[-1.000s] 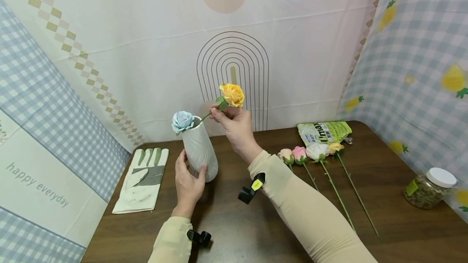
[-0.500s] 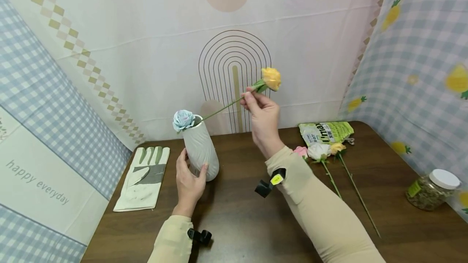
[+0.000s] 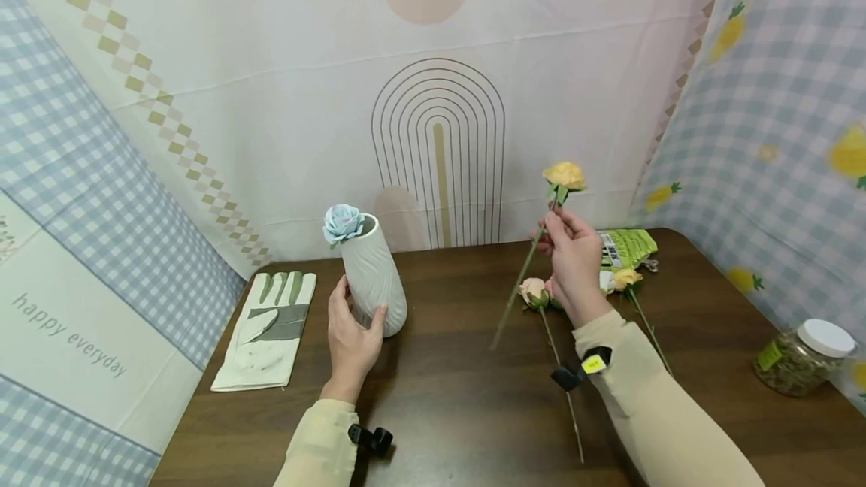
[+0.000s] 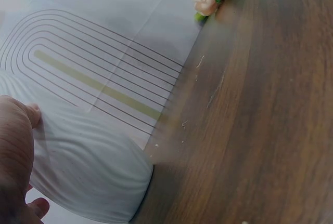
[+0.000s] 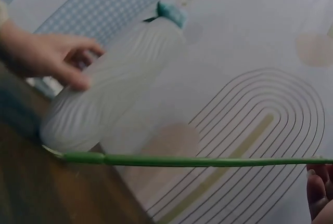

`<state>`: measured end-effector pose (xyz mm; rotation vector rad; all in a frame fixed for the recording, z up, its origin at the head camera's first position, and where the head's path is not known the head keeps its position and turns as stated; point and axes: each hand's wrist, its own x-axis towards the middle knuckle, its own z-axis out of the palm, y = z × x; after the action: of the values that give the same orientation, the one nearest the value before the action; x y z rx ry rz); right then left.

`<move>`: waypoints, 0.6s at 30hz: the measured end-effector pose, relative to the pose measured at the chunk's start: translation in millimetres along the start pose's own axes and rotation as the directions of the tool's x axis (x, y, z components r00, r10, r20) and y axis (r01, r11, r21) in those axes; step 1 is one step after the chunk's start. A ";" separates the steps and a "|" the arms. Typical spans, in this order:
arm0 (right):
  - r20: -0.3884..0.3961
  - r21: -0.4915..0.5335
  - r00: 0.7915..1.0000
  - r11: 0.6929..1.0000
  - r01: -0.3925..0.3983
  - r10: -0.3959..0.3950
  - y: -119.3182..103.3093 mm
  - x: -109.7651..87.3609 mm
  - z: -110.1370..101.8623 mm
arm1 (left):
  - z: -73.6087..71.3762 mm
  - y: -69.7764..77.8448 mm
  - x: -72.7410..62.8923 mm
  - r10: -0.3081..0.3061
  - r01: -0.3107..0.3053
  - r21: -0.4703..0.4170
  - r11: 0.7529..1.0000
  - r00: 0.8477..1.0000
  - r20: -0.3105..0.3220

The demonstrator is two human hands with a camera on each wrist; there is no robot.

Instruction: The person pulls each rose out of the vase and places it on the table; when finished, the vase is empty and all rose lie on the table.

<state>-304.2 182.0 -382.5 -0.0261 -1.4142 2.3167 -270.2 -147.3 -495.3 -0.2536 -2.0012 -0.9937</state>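
My left hand (image 3: 355,344) grips the lower part of a white ridged vase (image 3: 372,276), fingers on one side and thumb on the other. A light blue rose (image 3: 343,224) stands in the vase, its bloom at the rim and its stem hidden inside. To the right, my right hand (image 3: 575,258) pinches a yellow rose (image 3: 564,176) just below its bloom. Its thin green stem slants down and left, apart from the vase. The right wrist view shows this green stem (image 5: 156,160) crossing in front of the vase (image 5: 119,78).
A peach rose (image 3: 534,292) and another yellow rose (image 3: 626,279) lie at the right, with pink and white blooms partly hidden by the right hand. Behind is a green packet (image 3: 629,246). A lidded jar (image 3: 801,358) stands far right; a work glove (image 3: 266,337) lies left.
The yellow rose's stem has come out of the vase. My right hand has carried the rose up, then right and down. The left hand stays on the vase.
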 end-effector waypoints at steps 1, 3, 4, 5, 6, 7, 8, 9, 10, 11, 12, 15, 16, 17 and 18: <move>0.006 -0.033 1.000 0.999 -0.009 0.009 3.0 -2.6 -6.9 | 0.1 -0.3 -0.1 0.005 -0.005 0.002 1.000 1.000 -0.004; 0.022 -0.098 1.000 0.995 -0.018 0.020 9.7 -8.4 -18.9 | -0.1 -0.3 0.1 0.002 -0.002 0.004 1.000 1.000 -0.006; 0.028 -0.135 0.999 0.991 -0.021 0.025 13.1 -11.8 -24.8 | 0.2 0.2 0.4 0.001 -0.001 0.003 1.000 1.000 -0.003; 0.032 -0.164 0.999 0.986 -0.026 0.031 16.7 -15.2 -29.8 | 0.4 0.6 0.8 0.001 -0.001 0.006 1.000 1.000 -0.002; 0.035 -0.182 0.999 0.983 -0.027 0.033 20.4 -18.5 -33.9 | 0.4 1.0 1.1 -0.005 0.005 0.007 1.000 1.000 0.001; 0.036 -0.204 0.999 0.979 -0.025 0.033 24.4 -22.1 -37.1 | 0.4 1.6 1.4 -0.009 0.009 0.008 1.000 1.000 0.003; 0.038 -0.221 0.999 0.975 -0.026 0.035 28.5 -25.6 -39.9 | 0.4 2.0 1.6 -0.013 0.013 0.006 1.000 1.000 0.005; 0.043 -0.245 0.998 0.969 -0.024 0.035 32.7 -29.2 -42.3 | 0.4 2.4 1.7 -0.016 0.016 0.007 1.000 1.000 0.007; 0.048 -0.264 0.998 0.964 -0.030 0.044 36.9 -32.8 -44.4 | 0.4 2.6 1.6 -0.018 0.018 0.009 1.000 1.000 0.008; 0.055 -0.283 0.997 0.959 -0.034 0.052 41.1 -36.4 -46.3 | 0.5 2.5 1.4 -0.017 0.017 0.013 1.000 1.000 0.007; 0.066 -0.302 0.995 0.952 -0.048 0.071 45.2 -39.9 -48.5 | 0.4 2.6 1.1 -0.022 0.022 0.014 1.000 1.000 0.009; 0.104 -0.356 0.980 0.926 -0.121 0.168 56.6 -49.2 -55.1 | 0.5 2.1 -0.2 -0.023 0.023 0.024 0.999 1.000 0.006; 0.115 -0.370 0.973 0.918 -0.146 0.201 60.3 -51.8 -56.9 | 0.4 1.9 -0.6 -0.024 0.023 0.024 0.999 1.000 0.005; 0.124 -0.382 0.966 0.909 -0.166 0.229 63.9 -54.1 -58.5 | 0.4 1.7 -0.8 -0.019 0.019 0.024 1.000 1.000 0.001; 0.134 -0.402 0.957 0.897 -0.183 0.256 67.4 -56.2 -60.0 | 0.2 1.7 -0.9 -0.020 0.020 0.022 1.000 1.000 0.000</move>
<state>-262.4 185.9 -480.1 -0.0960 -2.0441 2.2166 -268.9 -145.9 -495.1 -0.2219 -2.0172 -0.9837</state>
